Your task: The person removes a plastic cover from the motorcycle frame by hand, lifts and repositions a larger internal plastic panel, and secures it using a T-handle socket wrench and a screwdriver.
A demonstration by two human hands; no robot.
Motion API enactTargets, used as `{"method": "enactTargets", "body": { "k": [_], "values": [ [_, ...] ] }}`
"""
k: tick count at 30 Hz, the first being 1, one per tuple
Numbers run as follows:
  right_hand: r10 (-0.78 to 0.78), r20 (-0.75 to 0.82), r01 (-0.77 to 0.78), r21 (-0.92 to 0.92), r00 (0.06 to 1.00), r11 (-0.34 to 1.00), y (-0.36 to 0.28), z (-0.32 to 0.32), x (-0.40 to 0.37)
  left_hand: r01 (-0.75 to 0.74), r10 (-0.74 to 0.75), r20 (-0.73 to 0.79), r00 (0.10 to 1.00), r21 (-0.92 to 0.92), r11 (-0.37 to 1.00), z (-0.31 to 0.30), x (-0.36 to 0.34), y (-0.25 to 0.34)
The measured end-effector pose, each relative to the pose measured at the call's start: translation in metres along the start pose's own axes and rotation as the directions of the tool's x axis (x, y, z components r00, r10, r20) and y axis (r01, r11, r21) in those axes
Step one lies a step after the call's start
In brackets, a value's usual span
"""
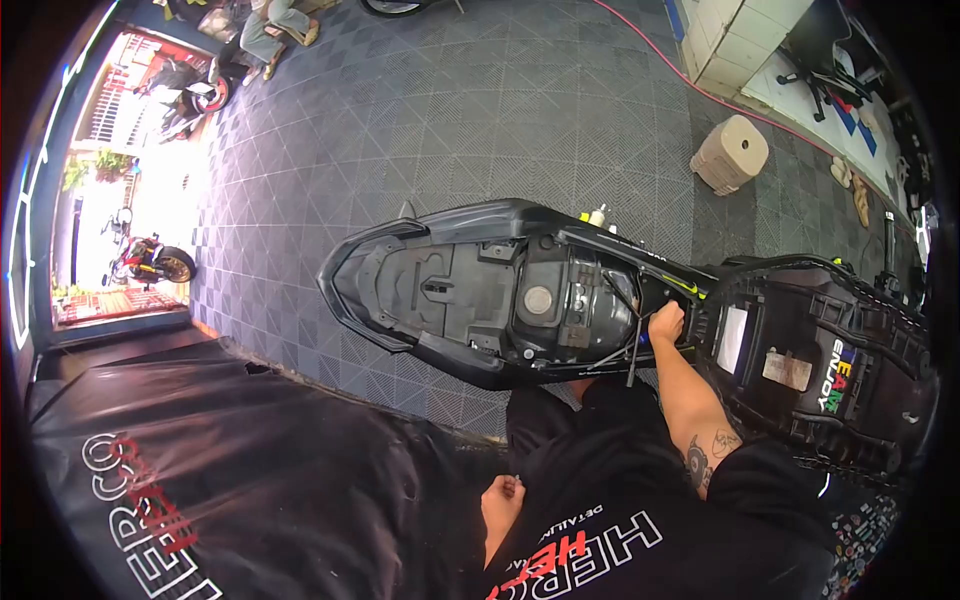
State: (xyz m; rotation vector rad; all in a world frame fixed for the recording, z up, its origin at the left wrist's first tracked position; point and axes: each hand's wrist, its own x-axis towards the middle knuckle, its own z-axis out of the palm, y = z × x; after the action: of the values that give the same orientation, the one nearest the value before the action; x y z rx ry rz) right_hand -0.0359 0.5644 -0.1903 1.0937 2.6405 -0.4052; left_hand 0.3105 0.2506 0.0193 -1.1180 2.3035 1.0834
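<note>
A black scooter body [437, 286] stands before me with its seat off the compartment, showing moulded plastic, a round cap [537, 300] and dark cables. My right hand [667, 322] reaches to the right end of this opening, close to the seat hinge area. Its fingers are curled, and whatever they grip is hidden. Low beside my leg, my left hand [501, 503] is closed; a small pale bit shows at its fingertips, too small to name. The upturned seat underside [840, 310], bearing stickers, lies to the right of my right hand.
A beige stool [731, 155] stands on the grey tiled floor [400, 120]. A red hose [680, 70] runs along the upper right. Black printed sheeting [270, 450] covers the lower left. Motorcycles [150, 262] stand by the bright doorway, and a seated person [268, 35] is at the upper left.
</note>
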Motion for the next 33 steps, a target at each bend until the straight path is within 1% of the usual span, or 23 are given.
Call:
{"method": "enactTargets", "body": {
  "k": [1, 2, 5, 6, 9, 10, 13, 14, 17, 18, 19, 21, 23, 24, 25, 26, 27, 28, 29, 30, 31, 33],
  "values": [
    [0.048, -0.011, -0.047, 0.028, 0.999, 0.998, -0.004, 0.000, -0.002, 0.003, -0.003, 0.011, 1.000, -0.005, 1.000, -0.002, 0.002, 0.000],
    [0.049, 0.028, -0.050, 0.028, 0.998, 0.998, -0.003, -0.002, -0.002, -0.009, 0.009, 0.009, 1.000, 0.007, 1.000, -0.004, 0.005, -0.004],
    [0.017, 0.023, -0.017, 0.016, 1.000, 1.000, 0.000, 0.002, 0.004, -0.027, 0.027, 0.007, 1.000, 0.023, 0.999, -0.015, 0.014, -0.016],
    [0.004, 0.084, -0.005, 0.011, 0.996, 1.000, 0.002, -0.001, 0.008, -0.019, 0.019, -0.002, 1.000, 0.010, 1.000, -0.021, 0.016, -0.016],
    [-0.068, 0.134, 0.074, -0.045, 0.989, 0.996, 0.006, -0.007, 0.009, 0.000, 0.000, -0.011, 1.000, -0.001, 1.000, -0.037, 0.020, -0.021],
    [-0.130, 0.118, 0.141, -0.092, 0.984, 0.986, 0.007, -0.006, 0.007, 0.006, -0.006, -0.013, 1.000, -0.002, 1.000, -0.042, 0.023, -0.023],
    [-0.220, 0.115, 0.236, -0.151, 0.969, 0.960, 0.016, 0.001, 0.011, 0.008, -0.008, 0.002, 1.000, 0.083, 0.996, -0.060, 0.028, -0.019],
    [-0.263, 0.088, 0.275, -0.163, 0.961, 0.948, 0.023, 0.005, 0.012, 0.022, -0.023, 0.008, 1.000, 0.098, 0.995, -0.066, 0.032, -0.017],
    [-0.215, -0.001, 0.214, -0.108, 0.977, 0.971, 0.017, -0.004, 0.003, -0.008, 0.000, 0.067, 0.998, 0.126, 0.992, -0.084, 0.052, -0.025],
    [-0.200, -0.009, 0.197, -0.115, 0.980, 0.974, 0.014, -0.013, -0.004, -0.028, 0.009, 0.120, 0.993, 0.158, 0.987, -0.092, 0.062, -0.024],
    [-0.144, -0.016, 0.141, -0.095, 0.990, 0.985, 0.007, -0.028, -0.013, -0.056, 0.028, 0.178, 0.984, 0.155, 0.986, -0.100, 0.074, -0.024],
    [-0.149, -0.194, 0.165, 0.067, 0.970, 0.984, 0.006, -0.043, -0.030, -0.129, 0.082, 0.300, 0.951, 0.140, 0.982, -0.112, 0.109, -0.032],
    [-0.098, -0.129, 0.140, 0.375, 0.987, 0.916, 0.011, -0.044, -0.042, -0.283, 0.241, 0.337, 0.910, 0.081, 0.956, -0.119, 0.149, -0.046],
    [-0.091, -0.090, 0.125, 0.507, 0.992, 0.853, 0.015, -0.046, -0.047, -0.323, 0.277, 0.359, 0.892, 0.077, 0.943, -0.133, 0.164, -0.034],
    [-0.133, -0.067, 0.146, 0.616, 0.989, 0.774, 0.010, -0.049, -0.062, -0.354, 0.306, 0.377, 0.874, 0.066, 0.933, -0.147, 0.177, -0.018],
    [-0.173, -0.043, 0.154, 0.692, 0.984, 0.706, -0.002, -0.058, -0.084, -0.349, 0.302, 0.376, 0.876, 0.063, 0.935, -0.158, 0.189, -0.006],
    [-0.185, 0.008, 0.115, 0.757, 0.983, 0.643, -0.015, -0.064, -0.105, -0.348, 0.302, 0.373, 0.877, 0.064, 0.935, -0.169, 0.204, 0.002],
    [-0.186, 0.104, 0.031, 0.794, 0.977, 0.607, -0.027, -0.064, -0.123, -0.409, 0.371, 0.350, 0.860, 0.039, 0.912, -0.177, 0.219, 0.005],
    [-0.216, 0.102, 0.054, 0.788, 0.971, 0.613, -0.041, -0.065, -0.142, -0.467, 0.434, 0.332, 0.838, 0.022, 0.884, -0.185, 0.232, 0.004],
    [-0.235, 0.120, 0.040, 0.814, 0.965, 0.579, -0.058, -0.068, -0.163, -0.428, 0.395, 0.364, 0.843, 0.010, 0.904, -0.190, 0.249, 0.002],
    [-0.260, 0.147, 0.018, 0.840, 0.954, 0.542, -0.073, -0.070, -0.183, -0.361, 0.314, 0.400, 0.861, 0.046, 0.932, -0.202, 0.257, 0.015],
    [-0.263, 0.200, -0.060, 0.887, 0.944, 0.457, -0.107, -0.075, -0.219, -0.436, 0.386, 0.382, 0.840, 0.053, 0.898, -0.214, 0.278, 0.020]
  ]
}}
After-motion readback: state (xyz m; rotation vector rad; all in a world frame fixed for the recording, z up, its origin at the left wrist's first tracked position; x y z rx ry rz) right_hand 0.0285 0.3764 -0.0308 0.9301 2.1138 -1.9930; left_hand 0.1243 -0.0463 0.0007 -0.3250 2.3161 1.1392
